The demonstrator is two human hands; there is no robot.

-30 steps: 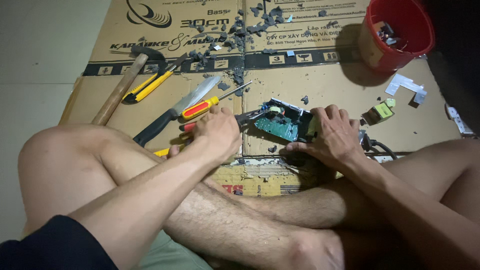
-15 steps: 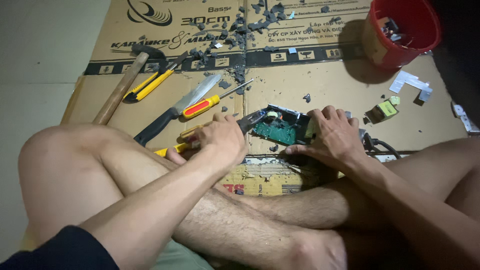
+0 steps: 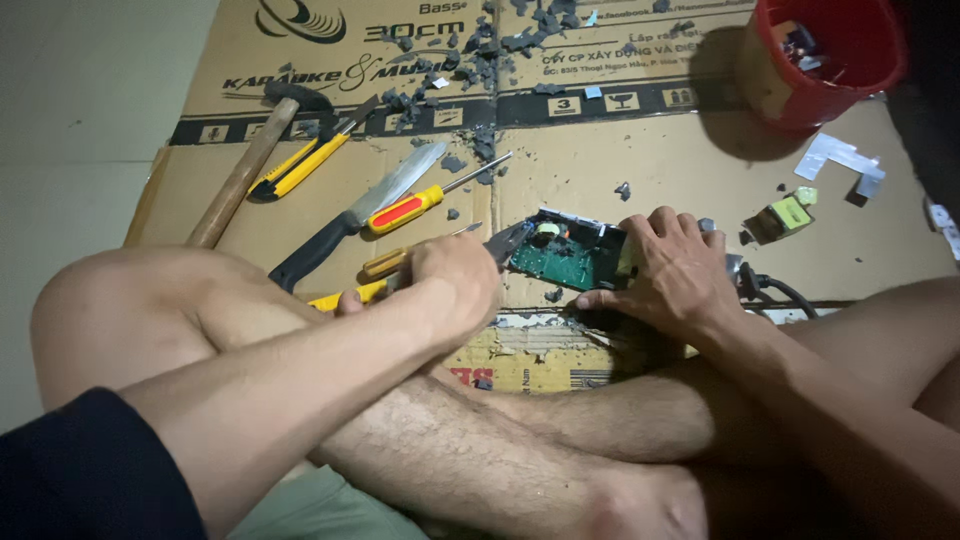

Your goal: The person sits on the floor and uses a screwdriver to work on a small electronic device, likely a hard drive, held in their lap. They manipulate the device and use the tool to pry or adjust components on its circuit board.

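Note:
My left hand (image 3: 455, 280) is closed around yellow-handled pliers (image 3: 505, 243), whose grey jaws reach the left edge of a green circuit board (image 3: 565, 257). The board sits in a black casing on the flattened cardboard (image 3: 620, 150). My right hand (image 3: 675, 270) presses down on the right side of the board, fingers spread over it. A black cable (image 3: 775, 288) runs off to the right of that hand. My crossed bare legs lie under both arms.
On the cardboard to the left lie a wooden-handled hammer (image 3: 245, 170), a yellow utility knife (image 3: 300, 165), a black-handled knife (image 3: 355, 215) and a red-and-yellow screwdriver (image 3: 425, 200). Dark plastic fragments (image 3: 480, 60) are scattered at the top. A red bucket (image 3: 820, 60) stands top right, with a small yellow transformer (image 3: 785, 217) below it.
My left hand has shifted slightly right with the pliers toward the board. My right hand stays on the board. The view has drifted a little.

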